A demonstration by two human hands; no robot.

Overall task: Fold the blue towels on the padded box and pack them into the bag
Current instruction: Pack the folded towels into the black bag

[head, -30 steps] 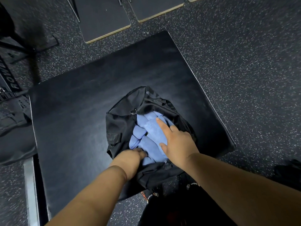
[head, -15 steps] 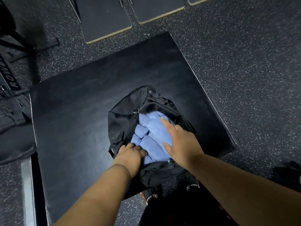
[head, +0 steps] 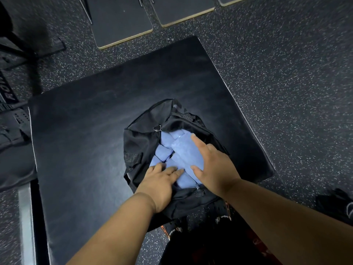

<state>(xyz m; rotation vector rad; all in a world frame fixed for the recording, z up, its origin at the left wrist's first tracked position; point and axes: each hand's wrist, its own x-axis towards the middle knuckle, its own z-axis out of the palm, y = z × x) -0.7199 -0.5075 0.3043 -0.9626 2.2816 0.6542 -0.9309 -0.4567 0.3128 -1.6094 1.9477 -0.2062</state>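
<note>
Both hands are down in the mouth of the black bag (head: 145,142), which sits on the padded box (head: 86,131) toward its near edge, at about five o'clock from the box's middle. Folded blue towels (head: 183,155) fill the opening — several rolls packed side by side. The left hand (head: 160,180) lies flat with fingers extended on the towels at the bag's seven o'clock side; the right hand (head: 214,165) is spread wide over the top towel, forefinger reaching toward one o'clock, gripping nothing. To do this step well, I judge the palms should press evenly downward, tucking edges below the zipper line — pushing sideways could undo the folds. No loose towels show on the box.
</note>
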